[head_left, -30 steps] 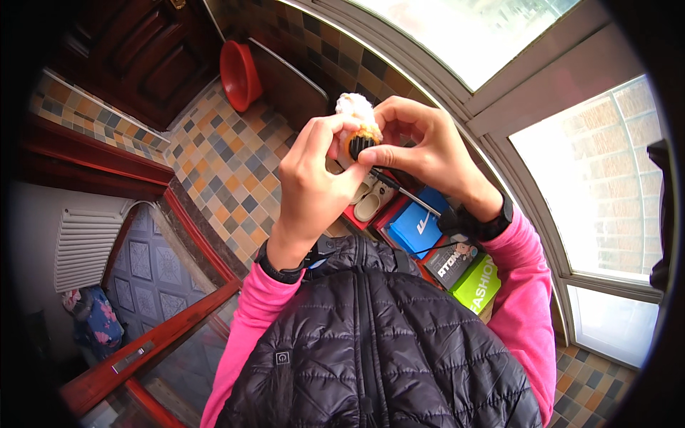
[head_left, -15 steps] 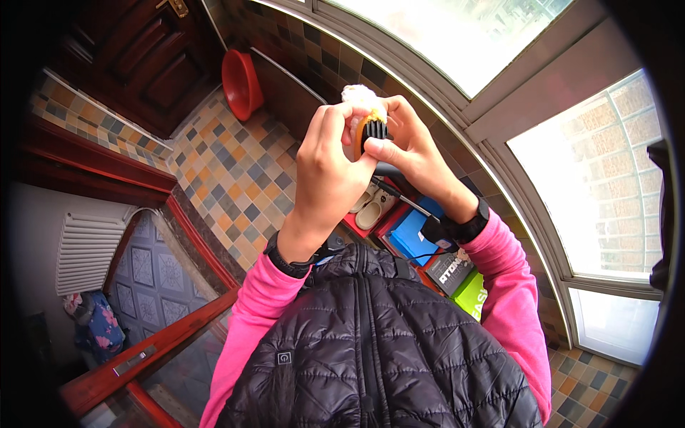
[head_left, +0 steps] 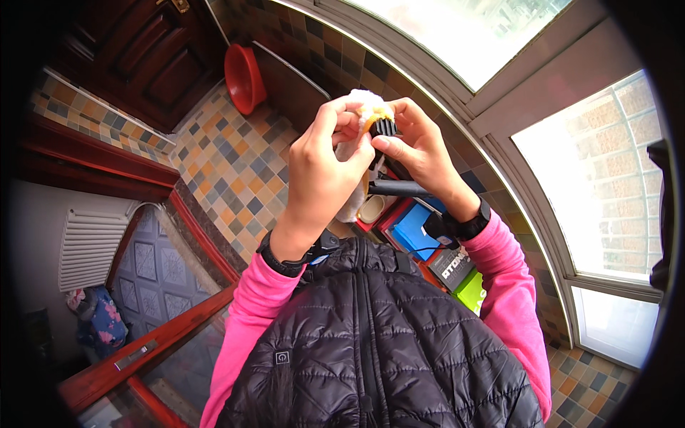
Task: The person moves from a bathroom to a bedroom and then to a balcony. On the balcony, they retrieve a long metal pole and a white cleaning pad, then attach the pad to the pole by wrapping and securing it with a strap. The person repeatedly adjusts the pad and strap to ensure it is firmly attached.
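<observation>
Both of my hands are raised in front of me around a small fluffy white and orange tuft [head_left: 367,107]. My left hand [head_left: 321,171] wraps the tuft from the left, fingers curled over its top. The fingertips of my right hand [head_left: 421,150] pinch a black ribbed collar [head_left: 384,128] just under the tuft. A black rod-like handle [head_left: 399,187] sticks out below my right palm; how it joins the tuft is hidden. I wear pink sleeves, a black quilted vest and a black wrist device on each arm.
Below lie a patterned tiled floor [head_left: 228,157], a red basin [head_left: 242,75] by a dark wooden door [head_left: 143,50], and blue [head_left: 414,232] and green [head_left: 474,289] boxes along the windowed wall. A white vent grille [head_left: 89,242] and a wooden rail [head_left: 143,349] are at left.
Both hands have risen slightly toward the window with the tuft. My right fingers have shifted from cupping it to pinching the black collar.
</observation>
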Action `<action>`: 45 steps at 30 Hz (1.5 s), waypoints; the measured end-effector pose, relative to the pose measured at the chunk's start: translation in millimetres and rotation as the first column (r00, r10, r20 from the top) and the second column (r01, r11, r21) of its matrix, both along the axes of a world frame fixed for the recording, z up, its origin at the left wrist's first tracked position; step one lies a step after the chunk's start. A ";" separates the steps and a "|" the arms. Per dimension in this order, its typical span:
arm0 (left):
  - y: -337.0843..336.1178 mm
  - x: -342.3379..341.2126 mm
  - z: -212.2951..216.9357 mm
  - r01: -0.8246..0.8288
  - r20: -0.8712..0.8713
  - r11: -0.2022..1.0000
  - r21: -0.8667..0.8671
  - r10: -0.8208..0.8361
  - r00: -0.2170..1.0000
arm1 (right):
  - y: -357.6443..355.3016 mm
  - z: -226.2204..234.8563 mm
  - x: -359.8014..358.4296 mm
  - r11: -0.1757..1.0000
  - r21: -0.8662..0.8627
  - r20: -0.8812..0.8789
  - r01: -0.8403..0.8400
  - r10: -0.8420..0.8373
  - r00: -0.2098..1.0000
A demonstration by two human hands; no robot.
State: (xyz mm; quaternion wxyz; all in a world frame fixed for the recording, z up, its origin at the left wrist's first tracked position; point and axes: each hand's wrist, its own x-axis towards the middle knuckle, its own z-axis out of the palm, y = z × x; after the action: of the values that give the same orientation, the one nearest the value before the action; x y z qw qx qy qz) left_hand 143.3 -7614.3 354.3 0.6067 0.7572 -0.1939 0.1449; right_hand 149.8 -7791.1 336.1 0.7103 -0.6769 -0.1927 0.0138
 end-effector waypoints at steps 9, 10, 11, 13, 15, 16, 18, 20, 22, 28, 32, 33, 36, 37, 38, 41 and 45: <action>-10.4 -2.4 -7.7 -0.173 0.381 0.933 0.315 0.043 0.923 | -18.8 -2.0 -15.6 0.998 -0.035 0.021 0.042 -0.042 0.999; -12.7 -3.6 -9.4 -0.158 0.344 0.931 0.328 0.038 0.938 | -19.7 -2.3 -17.5 0.999 -0.024 -0.004 0.043 -0.043 0.999; -13.7 -3.3 -10.5 -0.168 0.389 0.930 0.328 0.029 0.921 | -20.6 -2.3 -19.2 0.999 -0.030 -0.017 0.044 -0.044 0.999; -16.4 -2.2 -11.7 -0.187 0.467 0.929 0.321 0.016 0.884 | -22.3 -1.4 -21.9 0.998 -0.034 -0.040 0.048 -0.049 0.998; -17.4 -2.6 -11.8 -0.101 0.385 0.955 0.277 -0.015 0.923 | -22.7 0.2 -25.3 0.998 -0.038 -0.024 0.059 -0.060 0.998; -17.2 -3.3 -11.7 -0.060 0.339 0.965 0.255 -0.031 0.940 | -23.3 1.5 -26.8 0.997 -0.036 -0.015 0.064 -0.065 0.998; -16.6 -7.8 -11.6 0.050 0.172 0.987 0.155 -0.077 0.982 | -25.1 4.3 -32.2 0.999 -0.029 -0.044 0.037 -0.038 0.998; -15.8 -14.3 -11.5 0.168 -0.029 0.985 -0.029 -0.169 0.985 | -26.6 6.3 -38.8 1.000 -0.006 -0.103 0.006 -0.007 0.995; -16.6 -18.9 -10.9 0.165 -0.237 0.969 -0.185 -0.207 0.949 | -25.3 5.5 -43.4 0.995 -0.088 -0.025 0.039 -0.042 0.999; -13.7 -33.0 -0.2 0.118 0.111 0.992 0.032 -0.121 0.986 | -25.5 3.1 -54.3 0.959 -0.252 0.143 0.132 -0.098 0.985; -11.1 -34.3 3.5 0.183 -0.024 0.976 0.117 -0.182 0.983 | -25.4 4.0 -58.3 0.925 -0.334 0.227 0.181 -0.107 0.968; -11.7 -34.0 3.3 0.165 0.031 0.976 0.140 -0.171 0.985 | -25.4 4.4 -59.2 0.914 -0.353 0.243 0.201 -0.119 0.963; -13.9 -34.2 0.6 0.079 0.155 0.974 0.211 -0.113 0.981 | -23.3 5.1 -61.3 0.880 -0.388 0.335 0.275 -0.144 0.931; -14.5 -35.2 -0.8 0.053 0.187 0.968 0.245 -0.101 0.977 | -22.7 5.5 -61.8 0.866 -0.396 0.374 0.304 -0.150 0.915; -15.2 -35.8 -2.2 0.026 0.232 0.962 0.271 -0.091 0.968 | -22.5 5.7 -62.3 0.852 -0.413 0.384 0.322 -0.158 0.910; -15.9 -36.6 -8.1 -0.039 0.344 0.942 0.334 -0.083 0.935 | -22.8 6.2 -64.1 0.820 -0.433 0.428 0.374 -0.178 0.886; -15.1 -31.8 -17.7 -0.096 0.455 0.931 0.351 -0.080 0.887 | -19.6 3.3 -64.1 0.767 -0.461 0.493 0.446 -0.197 0.847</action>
State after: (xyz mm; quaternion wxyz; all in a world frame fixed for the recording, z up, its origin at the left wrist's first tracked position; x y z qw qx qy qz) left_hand 111.4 -7629.4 336.6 0.3915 0.8007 -0.3529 0.2846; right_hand 85.7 -7810.7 339.4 0.4136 -0.8643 -0.2048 -0.2000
